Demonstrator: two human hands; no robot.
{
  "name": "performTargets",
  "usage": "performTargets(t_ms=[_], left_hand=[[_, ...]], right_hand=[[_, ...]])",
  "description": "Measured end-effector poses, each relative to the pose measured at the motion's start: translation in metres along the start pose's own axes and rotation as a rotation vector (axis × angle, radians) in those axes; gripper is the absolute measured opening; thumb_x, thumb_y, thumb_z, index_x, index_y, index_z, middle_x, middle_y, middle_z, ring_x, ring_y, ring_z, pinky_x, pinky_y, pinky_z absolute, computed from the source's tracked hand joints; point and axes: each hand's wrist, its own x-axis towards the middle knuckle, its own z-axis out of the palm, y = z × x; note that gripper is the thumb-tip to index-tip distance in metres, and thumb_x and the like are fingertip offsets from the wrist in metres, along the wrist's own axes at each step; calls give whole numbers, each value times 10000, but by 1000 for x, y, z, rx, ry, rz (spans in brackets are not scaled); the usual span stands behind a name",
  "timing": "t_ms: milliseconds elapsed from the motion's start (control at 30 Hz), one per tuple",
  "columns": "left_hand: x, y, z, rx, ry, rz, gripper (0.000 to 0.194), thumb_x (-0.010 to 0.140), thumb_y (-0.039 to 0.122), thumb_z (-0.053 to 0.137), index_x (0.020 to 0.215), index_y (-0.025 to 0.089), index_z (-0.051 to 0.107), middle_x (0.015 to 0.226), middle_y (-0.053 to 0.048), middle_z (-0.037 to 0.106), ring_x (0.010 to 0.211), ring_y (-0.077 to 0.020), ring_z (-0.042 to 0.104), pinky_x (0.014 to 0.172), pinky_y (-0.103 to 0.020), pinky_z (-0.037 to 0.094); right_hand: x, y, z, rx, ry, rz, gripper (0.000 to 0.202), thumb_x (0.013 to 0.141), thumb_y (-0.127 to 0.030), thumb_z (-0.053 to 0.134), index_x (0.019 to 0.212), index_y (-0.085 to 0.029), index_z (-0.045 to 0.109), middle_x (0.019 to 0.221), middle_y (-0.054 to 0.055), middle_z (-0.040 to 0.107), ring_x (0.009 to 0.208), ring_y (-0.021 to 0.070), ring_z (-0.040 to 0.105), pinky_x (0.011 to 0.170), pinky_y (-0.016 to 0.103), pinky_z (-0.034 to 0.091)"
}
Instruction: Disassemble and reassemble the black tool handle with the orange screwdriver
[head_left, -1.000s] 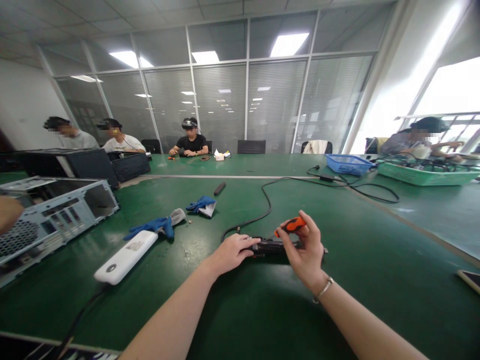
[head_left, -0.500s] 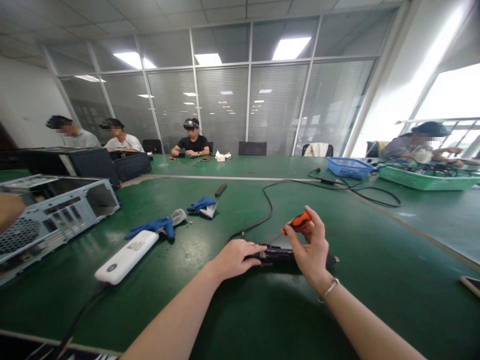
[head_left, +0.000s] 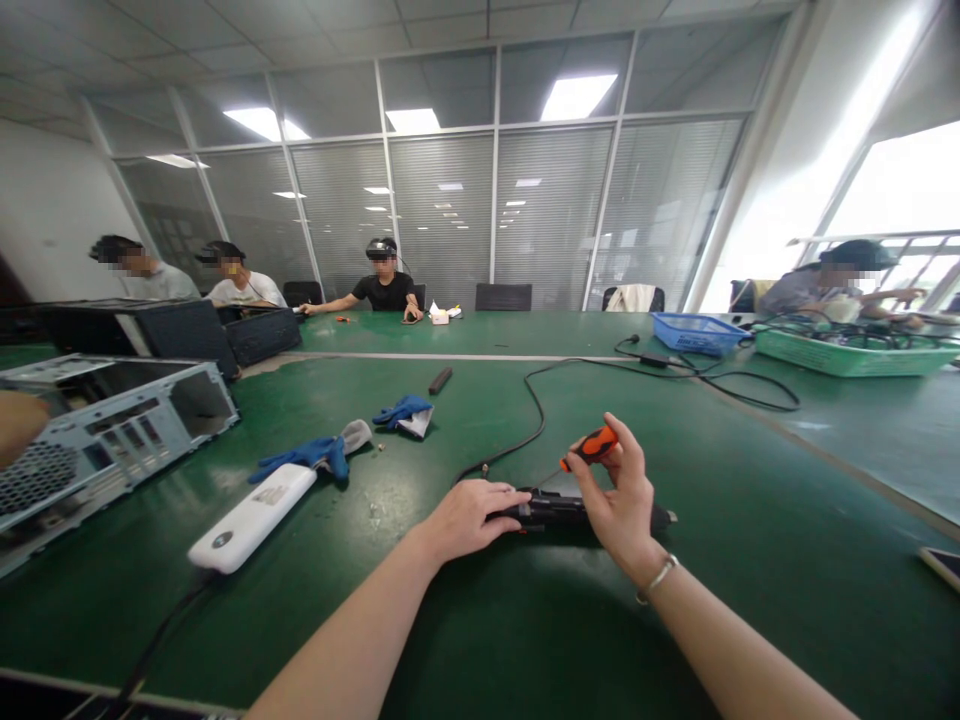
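Note:
A black corded tool that looks like an electric screwdriver (head_left: 559, 512) lies on the green table (head_left: 465, 620), its metal tip pointing right. My left hand (head_left: 476, 520) is closed around its left, cord end. My right hand (head_left: 622, 500) pinches an orange-and-black screwdriver (head_left: 589, 449) by the handle, above the tool's body. The screwdriver's thin shaft slants down left to the tool's upper side, close to my left fingertips. Whether its tip sits in a screw is too small to tell.
Left are a white power strip (head_left: 255, 515), blue-grey gloves (head_left: 307, 455) and a metal computer case (head_left: 135, 430). A dark bar (head_left: 440, 381) lies ahead. A black cable (head_left: 541, 400) runs right past blue (head_left: 697, 335) and green baskets (head_left: 847, 355). Several people sit around.
My hands, the screwdriver and the black tool hold nearly the same positions. Across the table, the person in black has stretched one arm out toward the left.

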Motion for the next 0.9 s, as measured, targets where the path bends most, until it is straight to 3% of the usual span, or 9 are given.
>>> performTargets(t_ms=[433, 567, 767, 900], left_hand=[[1, 1, -1, -28, 1, 8, 393, 899, 330, 586, 1265, 193, 541, 1201, -70, 639, 1048, -201, 616, 945, -317, 443], [0, 3, -2, -16, 0, -2, 391, 903, 334, 578, 1267, 195, 543, 1208, -76, 635, 1052, -205, 615, 950, -324, 442], [1, 2, -1, -38, -14, -30, 394, 896, 325, 589, 1267, 201, 544, 1204, -69, 640, 1047, -207, 617, 946, -326, 445], [2, -1, 2, -76, -2, -46, 403, 875, 354, 617, 1246, 205, 566, 1190, -63, 649, 1036, -207, 624, 954, -323, 440]], right_hand=[[4, -1, -3, -41, -47, 7, 621, 838, -300, 619, 1391, -217, 351, 902, 38, 638, 778, 183, 637, 803, 407, 547], [4, 2, -2, -61, -127, 0, 600, 841, -306, 611, 1384, -228, 366, 940, 47, 635, 791, 184, 636, 800, 408, 552], [0, -8, 5, 122, -326, 1, 590, 921, -251, 477, 1455, -248, 227, 1140, 89, 598, 921, 176, 648, 875, 404, 538], [-5, -11, 8, 2, -298, -89, 497, 906, -263, 515, 1383, -271, 374, 1081, 73, 614, 880, 185, 647, 825, 384, 556]])
